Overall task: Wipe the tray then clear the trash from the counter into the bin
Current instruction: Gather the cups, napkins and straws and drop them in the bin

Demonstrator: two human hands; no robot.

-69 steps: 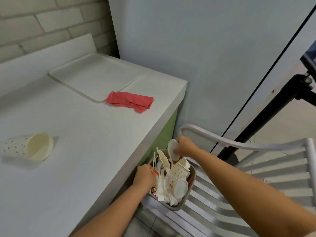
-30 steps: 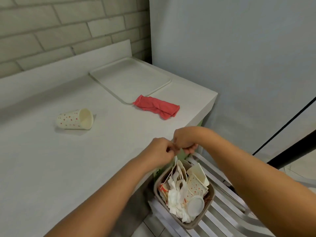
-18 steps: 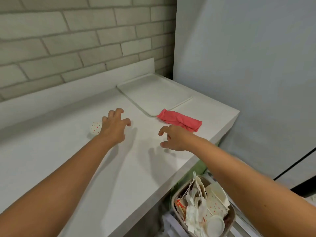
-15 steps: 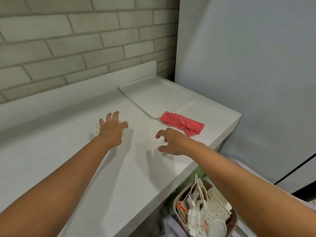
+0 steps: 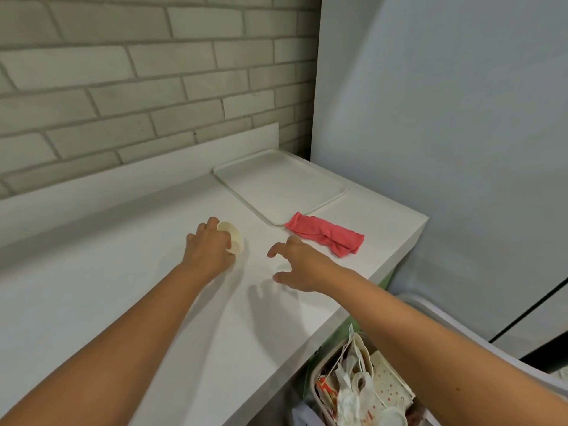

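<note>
Both bare forearms reach forward from the bottom edge of the view, sleeveless as far as can be seen. The left hand (image 5: 209, 250) lies palm down, back of the hand facing up, its fingers (image 5: 212, 224) curled over and touching the rim of a small, pale cream paper cup (image 5: 234, 239) lying on its side; the thumb is hidden beneath the hand. The left arm runs in from the lower left corner, straight at the wrist. The right hand (image 5: 302, 269) hovers palm down, fingers spread and bent like a loose claw, grasping nothing. The right forearm enters from the lower right and angles toward the left hand, the two hands near each other but apart.
</note>
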